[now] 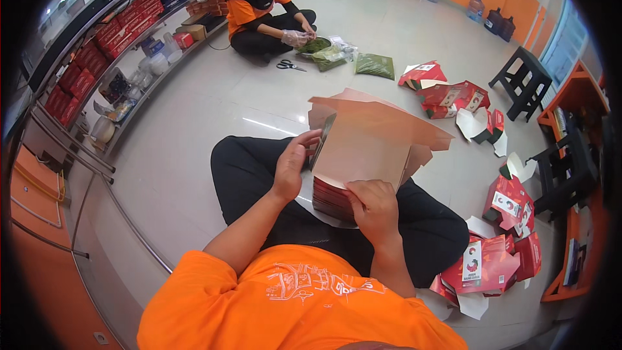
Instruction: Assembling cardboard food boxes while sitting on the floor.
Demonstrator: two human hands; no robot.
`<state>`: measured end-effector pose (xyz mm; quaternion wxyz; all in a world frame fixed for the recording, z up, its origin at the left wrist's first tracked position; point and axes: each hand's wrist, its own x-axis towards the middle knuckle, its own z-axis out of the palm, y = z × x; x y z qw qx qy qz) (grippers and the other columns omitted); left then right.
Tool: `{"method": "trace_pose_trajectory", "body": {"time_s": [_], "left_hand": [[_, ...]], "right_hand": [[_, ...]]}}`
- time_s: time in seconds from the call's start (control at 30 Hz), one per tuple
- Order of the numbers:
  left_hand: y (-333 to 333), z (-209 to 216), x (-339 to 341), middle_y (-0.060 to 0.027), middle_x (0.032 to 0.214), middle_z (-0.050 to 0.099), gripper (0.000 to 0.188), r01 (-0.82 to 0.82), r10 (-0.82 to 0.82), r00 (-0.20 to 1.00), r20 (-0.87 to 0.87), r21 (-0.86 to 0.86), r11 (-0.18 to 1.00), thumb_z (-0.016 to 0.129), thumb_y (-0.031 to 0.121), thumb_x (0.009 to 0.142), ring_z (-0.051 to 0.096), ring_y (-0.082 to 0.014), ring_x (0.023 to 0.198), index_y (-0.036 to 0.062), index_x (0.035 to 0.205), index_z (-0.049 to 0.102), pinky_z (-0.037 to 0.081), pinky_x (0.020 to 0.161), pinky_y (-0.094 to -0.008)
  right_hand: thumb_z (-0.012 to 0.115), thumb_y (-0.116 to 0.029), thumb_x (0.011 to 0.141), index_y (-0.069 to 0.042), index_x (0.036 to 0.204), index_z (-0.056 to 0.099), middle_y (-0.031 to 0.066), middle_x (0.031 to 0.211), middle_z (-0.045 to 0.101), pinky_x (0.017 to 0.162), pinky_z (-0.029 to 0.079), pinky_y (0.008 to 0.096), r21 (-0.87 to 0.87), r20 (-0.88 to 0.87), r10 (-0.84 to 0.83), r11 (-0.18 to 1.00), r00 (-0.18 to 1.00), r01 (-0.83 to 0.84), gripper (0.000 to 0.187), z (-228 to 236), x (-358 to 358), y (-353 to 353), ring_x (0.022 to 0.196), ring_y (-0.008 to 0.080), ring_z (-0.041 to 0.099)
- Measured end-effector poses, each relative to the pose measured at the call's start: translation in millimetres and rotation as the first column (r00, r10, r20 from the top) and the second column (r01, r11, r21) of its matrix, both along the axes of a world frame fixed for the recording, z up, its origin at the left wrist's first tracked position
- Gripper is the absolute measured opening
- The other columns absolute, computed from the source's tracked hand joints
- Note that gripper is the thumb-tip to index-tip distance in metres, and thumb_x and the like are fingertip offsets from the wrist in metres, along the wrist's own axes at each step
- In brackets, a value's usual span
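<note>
I've got the box blank (pixel 366 146) half-folded above my lap, plain brown inside facing me, flaps splayed up and right. My left hand (pixel 293 167) pinches its left flap near the crease; my right hand (pixel 374 209) grips the bottom edge, thumb on top. Underneath, the stack (pixel 332 199) of flat red blanks rests on my legs. If I push the flap off its score it could buckle or tear, and a knee shift could slide that stack onto the floor (pixel 194 155) among the finished boxes (pixel 495 262).
</note>
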<state>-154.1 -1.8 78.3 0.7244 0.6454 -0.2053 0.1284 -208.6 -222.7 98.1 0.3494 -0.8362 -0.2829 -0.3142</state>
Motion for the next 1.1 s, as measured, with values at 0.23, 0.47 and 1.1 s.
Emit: {"method": "trace_pose_trajectory", "body": {"time_s": [0.23, 0.47, 1.1], "left_hand": [[-5, -5, 8, -0.0168, 0.143, 0.051, 0.048, 0.087, -0.105, 0.988, 0.114, 0.154, 0.984, 0.04, 0.026, 0.109, 0.054, -0.0254, 0.128, -0.0038, 0.146, 0.044, 0.039, 0.112, -0.037], [12, -7, 8, -0.0186, 0.132, 0.054, 0.049, -0.014, -0.041, 0.985, 0.168, 0.315, 0.949, 0.04, 0.028, 0.109, 0.055, -0.028, 0.121, -0.0057, 0.143, 0.047, 0.042, 0.107, -0.036], [-13, -106, 46, -0.0198, 0.158, 0.035, 0.079, -0.19, 0.065, 0.775, -0.629, -0.133, 0.973, 0.035, 0.058, 0.105, 0.036, -0.0289, 0.145, -0.0024, 0.154, 0.033, 0.034, 0.116, -0.0384]], "right_hand": [[0.078, -0.015, 0.081, -0.011, 0.104, 0.072, 0.003, 0.102, 0.072, 0.094, 0.044, 0.0419, -0.148, -0.119, 0.058, 0.986, 0.991, -0.076, 0.024, 13, -4, -17, 0.099, 0.0238, 0.065], [0.089, -0.022, 0.07, -0.015, 0.118, 0.072, 0.0144, 0.147, 0.052, 0.11, 0.038, 0.0462, -0.162, -0.133, -0.157, 0.977, 0.978, 0.135, 0.052, 21, -15, -42, 0.138, 0.0373, 0.044], [0.091, -0.006, 0.068, -0.009, 0.106, 0.053, 0.0371, 0.162, 0.019, 0.115, 0.036, 0.0468, 0.222, -0.45, -0.136, 0.94, 0.883, 0.258, 0.053, -68, -4, -33, 0.148, 0.0512, 0.029]]}}
